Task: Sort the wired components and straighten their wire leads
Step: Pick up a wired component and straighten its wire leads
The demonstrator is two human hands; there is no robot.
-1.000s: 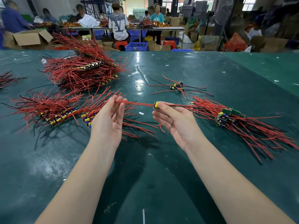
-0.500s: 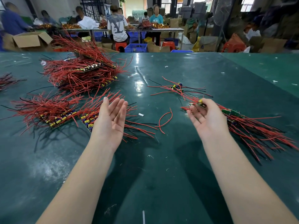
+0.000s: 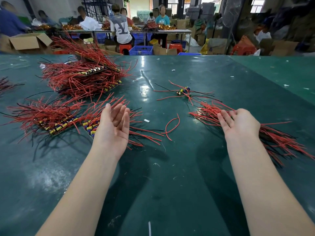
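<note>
Both hands hang above the green table (image 3: 170, 193), palms up with fingers loosely spread and nothing in them. Left hand (image 3: 113, 128) sits at 10 o'clock from the table's bare near middle, over the fanned leads of a sorted bundle (image 3: 92, 126); right hand (image 3: 238, 124) at 2 o'clock rests against the right-hand pile of red-wired components (image 3: 276, 142). Between the forearms the mat lies open down to the near edge.

Half a second ago the right hand pinched a yellow-ended component above that pile; now its fingers are relaxed and the piece is out of sight. One loose red wire (image 3: 170, 125) stays curled between the hands.

Largest heap of wired boards (image 3: 81, 77) stands at 11 o'clock, a flatter bundle (image 3: 44, 116) at 9, a few stray components (image 3: 184, 91) at 1. Beyond the far edge: seated workers, cardboard boxes, a blue crate (image 3: 141, 50).
</note>
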